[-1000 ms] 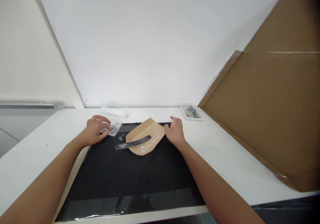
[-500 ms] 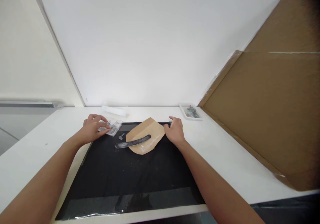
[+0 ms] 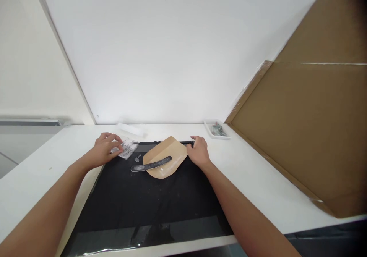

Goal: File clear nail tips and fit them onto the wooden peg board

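Observation:
On the left, my left hand (image 3: 107,147) has its fingers curved over the near side of a clear case (image 3: 128,148), thumb and fingertips at its edge. My right hand (image 3: 198,149) is at the right corner of a tan paper piece (image 3: 176,150), thumb beside it, fingers bent; what is between them is hidden. Across the paper lies a dark curved file (image 3: 150,164), its left end over the black mat (image 3: 151,203). Two small clear pieces (image 3: 137,159) rest on the mat between case and file.
Behind the mat stand a white translucent tray (image 3: 130,129) at the left and a white tray (image 3: 210,132) holding small greenish packets at the right. A large brown cardboard sheet (image 3: 309,127) leans along the right side. A white wall rises behind the table.
The whole view has shifted slightly. My left hand has stayed at the clear case, and my right hand remains by the paper with its fingers slightly more bent.

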`<state>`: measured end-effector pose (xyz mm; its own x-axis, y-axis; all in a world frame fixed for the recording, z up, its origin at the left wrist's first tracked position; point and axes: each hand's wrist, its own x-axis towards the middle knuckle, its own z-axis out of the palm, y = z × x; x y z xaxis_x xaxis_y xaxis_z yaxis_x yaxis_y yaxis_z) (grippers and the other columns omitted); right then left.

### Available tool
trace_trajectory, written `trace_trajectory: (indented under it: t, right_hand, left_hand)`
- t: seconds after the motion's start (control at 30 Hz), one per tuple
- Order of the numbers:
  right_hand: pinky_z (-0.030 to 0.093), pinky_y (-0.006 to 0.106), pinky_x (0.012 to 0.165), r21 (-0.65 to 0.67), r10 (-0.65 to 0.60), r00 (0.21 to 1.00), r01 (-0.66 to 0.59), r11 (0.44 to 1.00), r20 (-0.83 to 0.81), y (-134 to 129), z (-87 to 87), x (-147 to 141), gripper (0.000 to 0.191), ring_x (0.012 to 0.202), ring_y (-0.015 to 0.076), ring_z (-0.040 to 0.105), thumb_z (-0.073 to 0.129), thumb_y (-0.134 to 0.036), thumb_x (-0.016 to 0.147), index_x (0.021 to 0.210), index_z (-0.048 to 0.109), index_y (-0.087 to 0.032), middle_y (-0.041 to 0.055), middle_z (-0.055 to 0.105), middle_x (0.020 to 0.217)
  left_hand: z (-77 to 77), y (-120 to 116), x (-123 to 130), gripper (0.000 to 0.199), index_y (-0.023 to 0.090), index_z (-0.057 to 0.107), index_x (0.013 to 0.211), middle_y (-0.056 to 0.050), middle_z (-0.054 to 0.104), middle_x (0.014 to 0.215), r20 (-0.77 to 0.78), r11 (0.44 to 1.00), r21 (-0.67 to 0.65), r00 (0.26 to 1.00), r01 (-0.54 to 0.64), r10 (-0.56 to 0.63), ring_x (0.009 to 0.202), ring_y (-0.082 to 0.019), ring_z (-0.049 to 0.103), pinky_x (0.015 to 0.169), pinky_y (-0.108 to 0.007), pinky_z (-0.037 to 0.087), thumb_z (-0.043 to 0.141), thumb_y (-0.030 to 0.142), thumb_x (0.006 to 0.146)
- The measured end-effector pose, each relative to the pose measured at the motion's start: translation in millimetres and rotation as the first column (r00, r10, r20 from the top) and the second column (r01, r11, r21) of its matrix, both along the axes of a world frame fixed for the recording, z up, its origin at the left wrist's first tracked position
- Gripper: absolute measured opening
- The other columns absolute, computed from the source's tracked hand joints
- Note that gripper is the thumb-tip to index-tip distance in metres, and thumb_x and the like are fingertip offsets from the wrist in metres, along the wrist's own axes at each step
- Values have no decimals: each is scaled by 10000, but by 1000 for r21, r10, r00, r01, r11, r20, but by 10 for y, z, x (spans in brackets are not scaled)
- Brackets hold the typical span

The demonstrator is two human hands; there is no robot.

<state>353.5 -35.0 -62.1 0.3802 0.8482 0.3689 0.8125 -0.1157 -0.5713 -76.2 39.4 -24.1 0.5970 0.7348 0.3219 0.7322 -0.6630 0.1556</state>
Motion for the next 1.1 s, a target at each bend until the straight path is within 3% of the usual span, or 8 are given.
trace_trajectory:
  t: [0.2, 0.43, 0.73, 1.1]
  right_hand:
    - [395, 628, 1131, -73, -97, 995, 98, 992, 21, -31, 66, -37, 442, 1320, 413, 544, 575, -269, 841, 1257, 671, -157, 218, 646, 1271]
    - [415, 585, 1122, -150, -110, 993, 115, 982, 38, -47, 120, -71, 442, 1322, 388, 549, 567, -275, 873, 1285, 675, -156, 208, 645, 1300]
    - [443, 483, 1118, -206, -101, 994, 109, 973, 48, -39, 126, -53, 428, 1333, 345, 551, 557, -288, 900, 1292, 677, -165, 174, 656, 1317]
    - [449, 514, 1110, -206, -128, 990, 138, 969, 61, -38, 137, -68, 429, 1300, 348, 598, 568, -297, 893, 1286, 692, -180, 157, 697, 1298]
  left_hand:
    - [1, 2, -11, 237, 371, 831, 992, -79, 696, 1203, -13, 999, 22, 1000, -23, 24, 1201, -359, 488, 990, -533, 424, 635, 485, 925]
    - [70, -66, 14, 284, 426, 850, 1005, -91, 686, 1257, -139, 996, 24, 987, -80, 83, 1253, -411, 460, 960, -572, 420, 599, 548, 951]
    - [84, -106, 49, 282, 365, 841, 972, -99, 666, 1293, -165, 994, 21, 980, -108, 110, 1260, -409, 447, 924, -527, 446, 604, 518, 962]
    - [68, -80, 60, 289, 268, 780, 930, -102, 664, 1294, -146, 999, 5, 988, -48, 48, 1241, -399, 450, 929, -542, 457, 564, 457, 968]
